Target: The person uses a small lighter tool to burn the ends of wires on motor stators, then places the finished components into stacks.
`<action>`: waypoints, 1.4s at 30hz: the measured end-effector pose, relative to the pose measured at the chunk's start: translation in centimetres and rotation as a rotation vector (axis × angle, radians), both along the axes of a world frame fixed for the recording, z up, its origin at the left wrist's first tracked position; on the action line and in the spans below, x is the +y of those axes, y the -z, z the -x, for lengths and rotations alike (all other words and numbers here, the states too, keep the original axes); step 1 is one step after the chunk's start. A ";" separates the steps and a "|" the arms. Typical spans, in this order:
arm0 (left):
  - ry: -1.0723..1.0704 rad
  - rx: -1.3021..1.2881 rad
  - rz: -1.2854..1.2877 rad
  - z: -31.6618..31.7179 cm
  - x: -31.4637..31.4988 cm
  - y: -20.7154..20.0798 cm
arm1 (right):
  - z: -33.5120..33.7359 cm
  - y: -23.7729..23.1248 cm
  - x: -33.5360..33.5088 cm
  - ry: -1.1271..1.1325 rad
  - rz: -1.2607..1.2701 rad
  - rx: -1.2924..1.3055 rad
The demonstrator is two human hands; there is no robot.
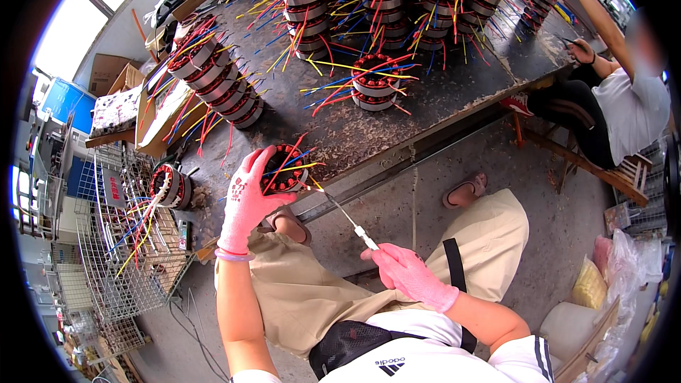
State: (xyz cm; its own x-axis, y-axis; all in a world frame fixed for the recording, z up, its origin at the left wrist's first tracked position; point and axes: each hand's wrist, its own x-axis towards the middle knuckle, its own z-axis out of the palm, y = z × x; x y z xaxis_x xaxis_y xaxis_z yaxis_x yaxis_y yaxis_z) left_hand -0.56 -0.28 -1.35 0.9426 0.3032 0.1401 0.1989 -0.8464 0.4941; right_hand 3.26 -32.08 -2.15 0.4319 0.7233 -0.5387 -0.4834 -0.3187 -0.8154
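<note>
My left hand, in a pink glove, grips the left side of a motor stator near the table's front edge. Its red-wound ring faces up, and red, blue and yellow lead wires stick out of it. My right hand, also gloved in pink, is closed around the rear end of a thin tool with a white handle. The tool's slim shaft points up and left, its tip close to the stator's right rim and a yellow wire end. I cannot tell whether the tip touches.
A single stator stands beyond, with tall stator stacks behind it. A leaning stack and another stator are at the left, by a wire rack. At the right a seated co-worker handles a stator stack.
</note>
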 end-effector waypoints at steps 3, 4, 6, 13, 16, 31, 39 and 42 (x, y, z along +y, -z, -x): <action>0.000 0.001 -0.012 0.0 -0.1 -0.1 | 0.0 0.1 -0.1 -0.001 -0.004 -0.011; 0.001 0.002 -0.020 -0.1 -0.1 -0.1 | 0.0 0.2 -0.1 -0.003 -0.004 -0.016; 0.000 0.003 -0.019 -0.1 -0.1 -0.1 | 0.1 0.3 -0.1 -0.006 -0.004 -0.025; -0.002 -0.001 -0.013 0.0 0.0 0.1 | 0.0 0.3 -0.1 0.002 -0.015 -0.012; 0.000 -0.011 0.004 0.0 0.0 0.2 | 0.0 0.1 -0.1 0.011 -0.004 0.015; -0.003 -0.003 0.003 -0.1 -0.1 0.0 | -0.2 -0.4 -0.1 -0.004 0.026 0.014; 0.077 -0.023 -0.033 -0.1 0.6 0.0 | 0.0 0.5 -0.4 0.126 -0.050 0.126; 0.137 -0.018 -0.082 -0.2 0.4 -0.7 | -0.3 0.4 -0.5 0.130 -0.068 0.124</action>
State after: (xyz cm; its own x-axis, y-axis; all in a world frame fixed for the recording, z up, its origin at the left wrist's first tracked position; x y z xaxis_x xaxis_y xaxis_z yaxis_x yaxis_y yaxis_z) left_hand -0.38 0.13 -0.69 0.9715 0.1584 0.1763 0.0701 -0.9025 0.4250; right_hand 3.51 -32.60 -2.58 0.4578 0.7020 -0.5456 -0.6150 -0.1931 -0.7645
